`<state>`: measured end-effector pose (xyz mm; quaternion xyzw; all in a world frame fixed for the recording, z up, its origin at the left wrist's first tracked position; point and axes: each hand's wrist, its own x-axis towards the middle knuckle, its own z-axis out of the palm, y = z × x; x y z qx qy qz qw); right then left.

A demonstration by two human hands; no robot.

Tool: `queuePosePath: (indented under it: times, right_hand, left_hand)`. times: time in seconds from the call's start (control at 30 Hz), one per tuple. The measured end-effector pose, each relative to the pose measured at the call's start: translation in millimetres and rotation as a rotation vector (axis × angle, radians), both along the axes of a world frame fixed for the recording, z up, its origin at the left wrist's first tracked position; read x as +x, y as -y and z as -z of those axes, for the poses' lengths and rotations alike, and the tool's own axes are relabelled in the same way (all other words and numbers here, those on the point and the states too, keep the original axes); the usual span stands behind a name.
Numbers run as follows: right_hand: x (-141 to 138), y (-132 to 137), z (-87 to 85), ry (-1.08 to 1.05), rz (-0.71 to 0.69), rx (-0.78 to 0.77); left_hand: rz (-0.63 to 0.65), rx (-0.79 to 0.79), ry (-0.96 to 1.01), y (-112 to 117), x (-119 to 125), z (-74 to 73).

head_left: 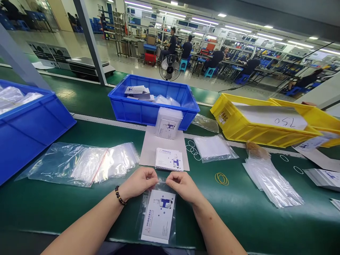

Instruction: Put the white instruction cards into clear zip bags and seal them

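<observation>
A clear plastic bag [172, 236] lies at the front edge of the green work surface, with a white printed booklet [158, 219] inside it. My left hand [142, 182] pinches the bag's top edge at its left corner. At the right corner, my right hand [183, 185] pinches the same edge between thumb and bent fingers. Just beyond my hands, a short stack of printed booklets [169, 159] rests on a grey cardboard sheet [148, 148]. Behind it, a bundle of bagged booklets [169, 123] leans upright against the blue bin.
A blue bin [154, 111] holds booklets and bags; another blue bin [34, 124] stands left. Clear bags [103, 163] lie left, more bags [273, 177] right. Yellow rubber bands [221, 179] and white rings [193, 150] lie near a bagged white stack [214, 147]. Yellow bins [265, 129] stand back right.
</observation>
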<state>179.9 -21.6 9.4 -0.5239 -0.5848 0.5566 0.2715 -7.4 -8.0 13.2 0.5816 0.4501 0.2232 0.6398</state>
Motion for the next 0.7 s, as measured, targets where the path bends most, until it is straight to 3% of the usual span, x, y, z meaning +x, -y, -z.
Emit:
queuePosePath:
  times: [0.4,0.5,0.6,0.7]
  right_hand:
    - [-12.3,7.0,0.8,0.153,-0.125,0.362]
    - [-8.7,5.5,1.5,0.202,-0.123,0.481]
    - [-3.5,3.3,1.6,0.246,0.006,0.599]
    - [-1.2,2.7,2.8,0.254,0.122,0.643]
  left_hand:
    - [0.039,0.058,-0.027,4.9,9.0,3.3]
    - [0.059,0.288,-0.201,2.7,0.8,-5.8]
    - [-0.087,0.556,-0.485,-7.0,-17.2,-15.8]
    - [-0.215,0.554,-0.836,-23.5,-40.1,-15.2]
